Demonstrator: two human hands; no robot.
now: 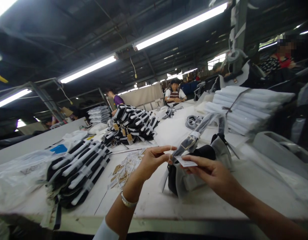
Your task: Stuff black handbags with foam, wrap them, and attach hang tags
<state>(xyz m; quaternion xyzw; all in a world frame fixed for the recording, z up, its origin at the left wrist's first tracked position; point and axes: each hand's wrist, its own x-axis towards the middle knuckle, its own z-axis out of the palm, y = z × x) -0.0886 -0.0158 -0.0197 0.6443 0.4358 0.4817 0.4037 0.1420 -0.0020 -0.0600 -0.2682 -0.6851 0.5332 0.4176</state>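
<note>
My left hand (155, 161) pinches a thin pale string (171, 154) between thumb and fingertips. In my right hand (209, 170) is a small white hang tag (186, 162), gripped between thumb and fingers. Both hands are in front of a black handbag (206, 152) on the table, partly covered in pale wrapping. Its strap, wrapped in clear plastic, carries a metal buckle (188, 142) just above the tag. The lower front of the bag is partly hidden by my right hand. To the left of my left hand lies a loose heap of strung tags (128, 166).
Stacked black bags with white wrapping (78, 170) lie at left, and another pile (133, 123) stands behind. White padded bundles (249, 103), tied with a strap, rise at back right. A grey plastic tray-like piece (281, 153) lies at right. Co-workers sit beyond the white table (148, 206).
</note>
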